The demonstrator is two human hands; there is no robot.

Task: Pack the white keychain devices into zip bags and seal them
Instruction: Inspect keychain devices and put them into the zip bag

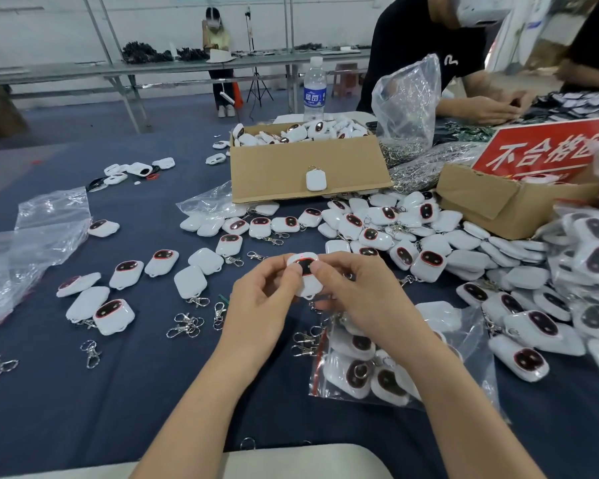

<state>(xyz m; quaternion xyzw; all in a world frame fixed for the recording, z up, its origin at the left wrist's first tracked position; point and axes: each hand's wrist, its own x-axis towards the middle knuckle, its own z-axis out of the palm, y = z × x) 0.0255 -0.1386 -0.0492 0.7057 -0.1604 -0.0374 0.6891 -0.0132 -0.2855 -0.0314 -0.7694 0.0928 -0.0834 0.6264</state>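
Observation:
A white keychain device (306, 274) with a dark oval window is held above the table's middle. My left hand (260, 299) pinches its left side, thumb on the top edge. My right hand (357, 295) grips its right side, with the thumb pressed on the dark window. A clear zip bag (391, 361) holding several devices lies just under and right of my right hand. Many loose white devices (377, 233) are scattered over the dark blue cloth. Loose metal clasps (187, 324) lie left of my left hand.
An open cardboard box (305, 164) full of devices stands behind my hands. A second box (505, 202) with a red sign sits at the right. Empty clear bags (32, 243) lie at the left. A water bottle (314, 88) and a person in black stand beyond.

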